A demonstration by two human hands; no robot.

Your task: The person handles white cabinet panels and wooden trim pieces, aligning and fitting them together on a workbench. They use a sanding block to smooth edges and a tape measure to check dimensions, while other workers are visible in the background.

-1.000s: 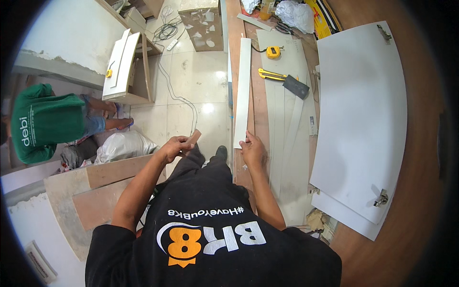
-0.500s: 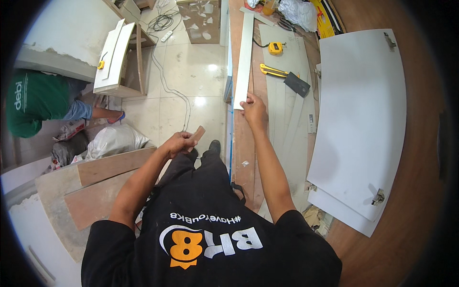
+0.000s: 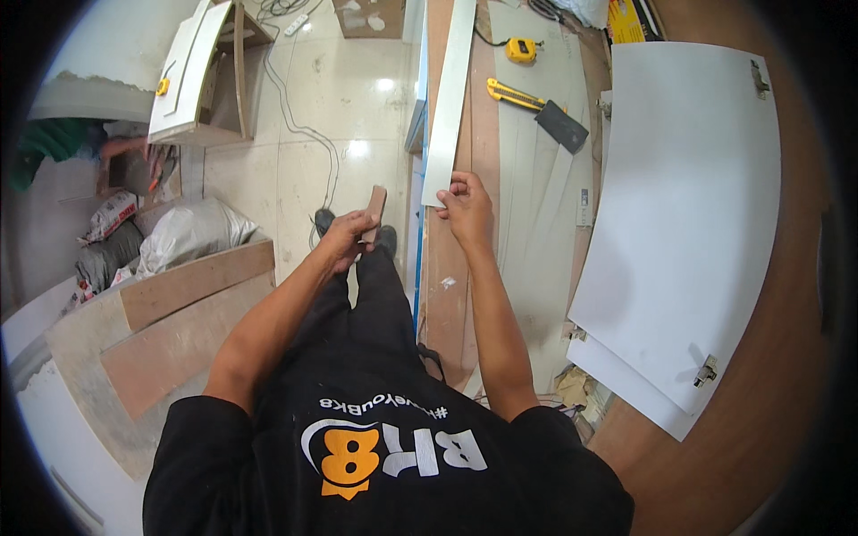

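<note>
White strip [image 3: 453, 103]: right hand [image 3: 468, 214] fingers pinch near end; left hand [image 3: 347, 239], left of strip, fingers closed on brown block [image 3: 376, 207]. Probably positioning; next likely needs steady guiding.

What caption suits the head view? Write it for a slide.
Left hand holds a brown piece; right hand holds a white strip.

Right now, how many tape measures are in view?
2. One yellow tape measure lies on the pale board, right of the long white strip; a second tape measure is on the white cabinet at left. Others may be hidden.
</note>
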